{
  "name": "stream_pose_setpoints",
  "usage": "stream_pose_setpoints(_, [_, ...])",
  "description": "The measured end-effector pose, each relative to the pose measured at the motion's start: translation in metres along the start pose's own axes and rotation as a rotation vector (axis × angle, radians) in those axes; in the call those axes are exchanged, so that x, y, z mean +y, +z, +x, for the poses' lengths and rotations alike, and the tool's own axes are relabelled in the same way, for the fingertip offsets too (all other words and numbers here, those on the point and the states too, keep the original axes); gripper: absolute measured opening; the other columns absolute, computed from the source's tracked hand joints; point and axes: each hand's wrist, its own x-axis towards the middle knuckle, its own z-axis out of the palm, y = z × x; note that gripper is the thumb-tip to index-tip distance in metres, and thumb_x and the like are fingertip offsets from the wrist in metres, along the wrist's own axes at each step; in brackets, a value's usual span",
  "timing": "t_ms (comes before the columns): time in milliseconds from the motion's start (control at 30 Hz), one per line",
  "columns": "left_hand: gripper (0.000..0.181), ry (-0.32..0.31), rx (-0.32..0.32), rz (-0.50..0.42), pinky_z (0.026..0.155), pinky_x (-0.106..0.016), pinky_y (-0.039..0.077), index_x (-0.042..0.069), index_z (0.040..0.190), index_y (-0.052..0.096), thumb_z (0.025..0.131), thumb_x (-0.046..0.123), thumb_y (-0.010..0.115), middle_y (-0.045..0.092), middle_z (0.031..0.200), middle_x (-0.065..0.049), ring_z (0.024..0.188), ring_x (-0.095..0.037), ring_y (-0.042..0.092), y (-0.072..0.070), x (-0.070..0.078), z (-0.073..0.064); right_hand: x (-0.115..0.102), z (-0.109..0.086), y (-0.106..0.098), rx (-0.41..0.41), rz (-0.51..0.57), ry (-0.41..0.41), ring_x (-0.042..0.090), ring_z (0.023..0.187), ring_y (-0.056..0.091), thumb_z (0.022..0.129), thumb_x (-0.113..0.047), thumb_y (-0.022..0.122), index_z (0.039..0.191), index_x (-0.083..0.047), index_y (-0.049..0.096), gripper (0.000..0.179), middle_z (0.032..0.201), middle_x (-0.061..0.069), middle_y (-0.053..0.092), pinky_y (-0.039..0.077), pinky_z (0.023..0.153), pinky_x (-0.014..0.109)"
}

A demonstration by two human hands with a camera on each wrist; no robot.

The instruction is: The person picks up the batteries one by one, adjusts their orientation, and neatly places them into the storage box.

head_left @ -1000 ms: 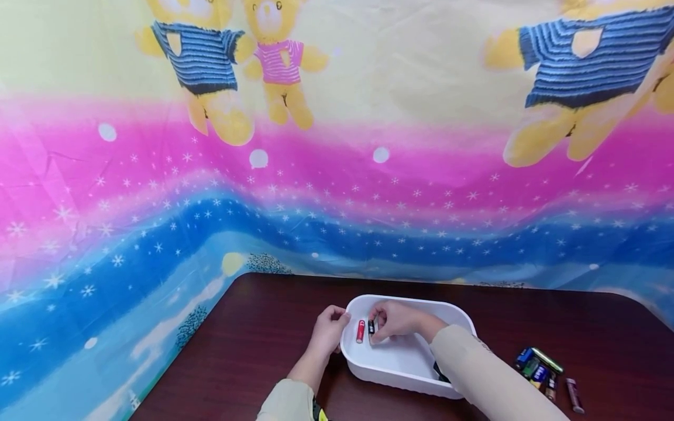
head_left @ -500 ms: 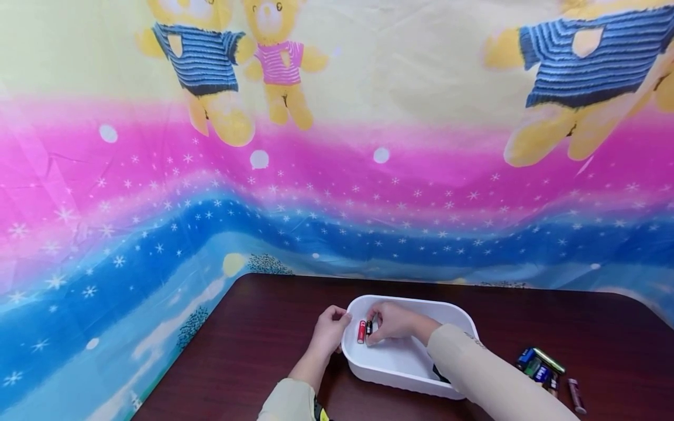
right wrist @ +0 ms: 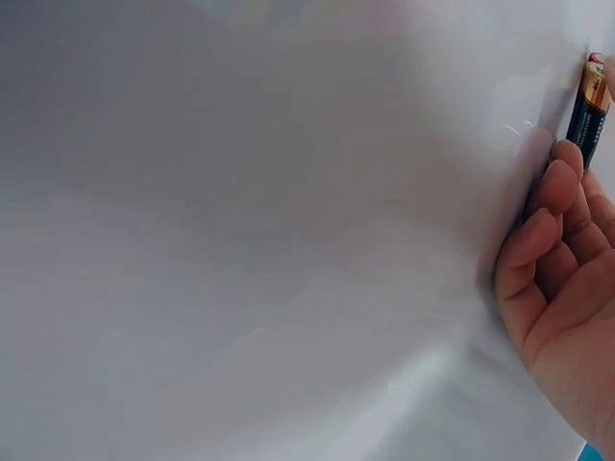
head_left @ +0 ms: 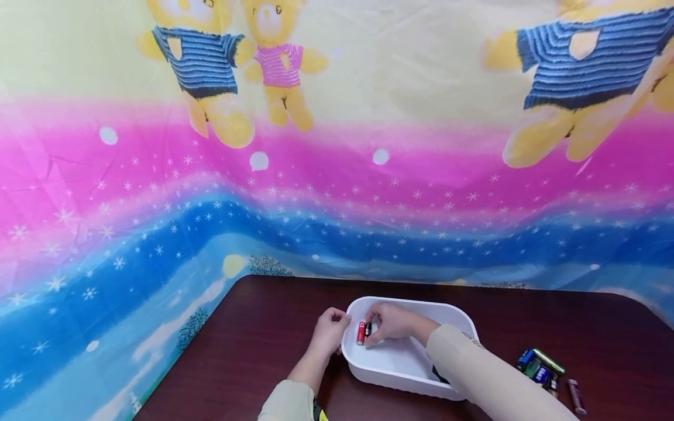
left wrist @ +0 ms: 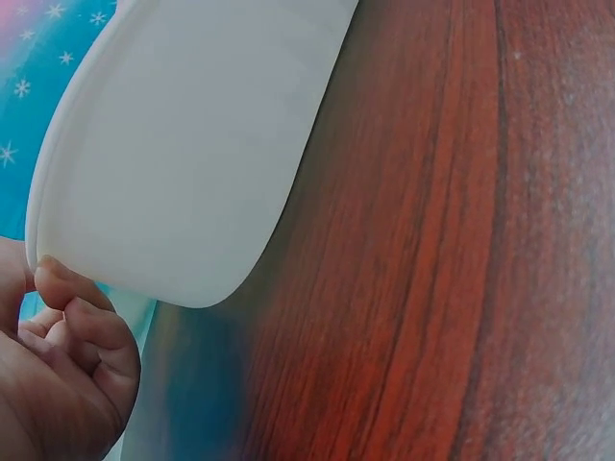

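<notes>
Left hand (head_left: 329, 333) on the rim of a white tray (head_left: 400, 379); right hand (head_left: 391, 323) gripping a black battery (head_left: 368, 329) inside it.
Head view: the left hand pinches the rim at the tray's 10 o'clock; the right thumb and fingers are clamped on the black battery at 9 to 10 o'clock, alongside a red battery (head_left: 360, 333); whether the two touch cannot be told. Between 3 and 4 o'clock of the tray, a cluster of batteries (head_left: 541, 374) lies on the dark table (head_left: 237, 351), a purplish battery (head_left: 576, 396) just beside. Left wrist view: hand at 8 o'clock, thumb and finger together on the rim. Right wrist view: the gripped battery, dark with a gold end, shows at 2 o'clock.
</notes>
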Motion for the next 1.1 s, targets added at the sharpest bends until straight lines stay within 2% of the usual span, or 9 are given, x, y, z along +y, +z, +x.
stream_pose_setpoints(167, [0.028, 0.024, -0.045, -0.034, 0.035, -0.021, 0.036, 0.003, 0.115, 0.058, 0.091, 0.016, 0.055, 0.063, 0.082, -0.015, 0.038, -0.01, 0.04, -0.001, 0.001, -0.001, -0.003, -0.001, -0.003, -0.04, 0.026, 0.042, 0.011, 0.051, 0.047, 0.069, -0.03, 0.08, 0.099, -0.009, 0.059, 0.042, 0.065, 0.001, 0.051, 0.041, 0.048, 0.025])
stream_pose_setpoints(367, [0.032, -0.003, -0.088, -0.041, 0.036, -0.021, 0.037, 0.004, 0.121, 0.058, 0.092, 0.016, 0.054, 0.065, 0.088, -0.016, 0.038, -0.01, 0.042, -0.003, 0.006, -0.002, -0.008, -0.003, -0.01, -0.121, 0.097, 0.157, 0.016, 0.049, 0.047, 0.082, -0.031, 0.067, 0.105, -0.011, 0.056, 0.032, 0.064, 0.006, 0.057, 0.041, 0.047, 0.029])
stream_pose_setpoints(600, [0.033, -0.017, -0.09, -0.026, 0.036, -0.021, 0.038, 0.004, 0.123, 0.057, 0.093, 0.017, 0.053, 0.064, 0.091, -0.015, 0.04, -0.011, 0.043, -0.005, 0.007, -0.003, -0.013, -0.008, -0.03, -0.202, 0.083, 0.197, 0.023, 0.064, 0.058, 0.088, -0.03, 0.059, 0.118, -0.011, 0.055, 0.036, 0.076, 0.007, 0.064, 0.049, 0.055, 0.039])
stream_pose_setpoints(767, [0.033, -0.017, -0.087, -0.033, 0.036, -0.021, 0.038, 0.004, 0.123, 0.057, 0.093, 0.017, 0.052, 0.063, 0.091, -0.015, 0.04, -0.011, 0.042, -0.004, 0.006, -0.004, -0.013, -0.021, -0.055, -0.186, 0.111, 0.177, 0.025, 0.073, 0.061, 0.089, -0.023, 0.059, 0.115, -0.01, 0.059, 0.029, 0.082, 0.006, 0.064, 0.051, 0.062, 0.042])
stream_pose_setpoints(967, [0.032, -0.023, -0.08, -0.029, 0.037, -0.021, 0.038, 0.005, 0.122, 0.058, 0.093, 0.017, 0.053, 0.063, 0.093, -0.015, 0.04, -0.01, 0.043, -0.003, 0.007, -0.004, -0.007, -0.04, -0.08, -0.131, 0.126, 0.128, 0.023, 0.074, 0.059, 0.092, -0.017, 0.055, 0.116, -0.005, 0.059, 0.027, 0.089, 0.006, 0.064, 0.05, 0.068, 0.043])
stream_pose_setpoints(1100, [0.032, -0.032, -0.083, -0.023, 0.037, -0.021, 0.038, 0.006, 0.123, 0.057, 0.093, 0.018, 0.052, 0.063, 0.093, -0.014, 0.04, -0.01, 0.042, -0.003, 0.007, -0.005, -0.002, -0.051, -0.091, -0.105, 0.134, 0.125, 0.023, 0.076, 0.059, 0.091, -0.018, 0.056, 0.116, -0.004, 0.059, 0.029, 0.089, 0.006, 0.063, 0.05, 0.068, 0.042])
